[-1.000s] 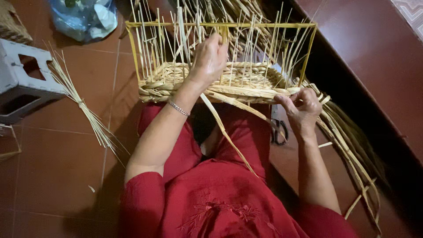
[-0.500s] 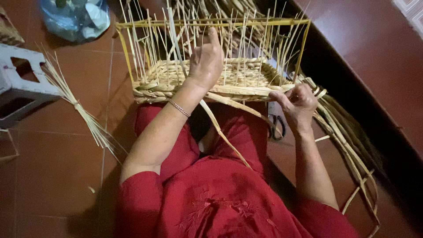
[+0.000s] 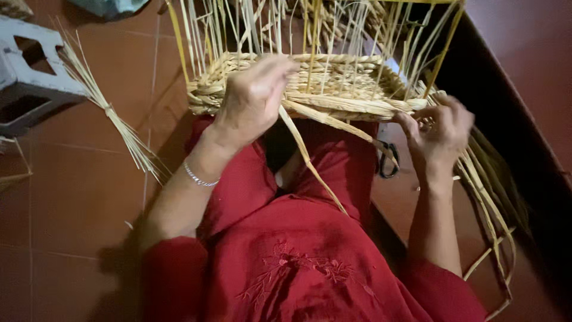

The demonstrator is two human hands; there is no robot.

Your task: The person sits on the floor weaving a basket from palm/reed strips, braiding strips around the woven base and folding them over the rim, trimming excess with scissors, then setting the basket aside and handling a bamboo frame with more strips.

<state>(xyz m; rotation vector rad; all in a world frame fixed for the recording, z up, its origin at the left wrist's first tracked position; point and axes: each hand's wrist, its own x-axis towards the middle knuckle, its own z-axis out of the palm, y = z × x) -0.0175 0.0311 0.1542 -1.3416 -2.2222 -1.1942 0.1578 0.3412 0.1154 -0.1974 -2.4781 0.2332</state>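
**Half-woven straw basket on lap, both hands at its near rim**

Floor: reddish-brown tiles, fills the left and near side. Dark gap plus a red-brown raised surface run along the right.

Person seated, red clothing fills the near centre, knees under the work.

Basket: unfinished, pale straw, woven base and low wall resting on the lap at centre, just far of the knees. Thin upright stakes rise from the rim inside a yellow frame that runs out of the top of view.

Loose strands: long bundle trails off the basket's right end, curving down the right side toward the near edge. One flat strand hangs from the near rim diagonally across the lap.

Grey plastic stool: far left, partly cut off by the edge.

Tied straw bundle: on the floor between stool and basket, well apart from either hand.

Left hand: fingers curled, pressed on the basket's near rim, left of centre; it seems to pinch a strand, can't tell for sure. Silver bracelet on that wrist.

Right hand: at the basket's near right corner, fingers bent around the strands there; motion-blurred, grip loose.

Scissors: dark handles, on the floor just left of the right wrist.
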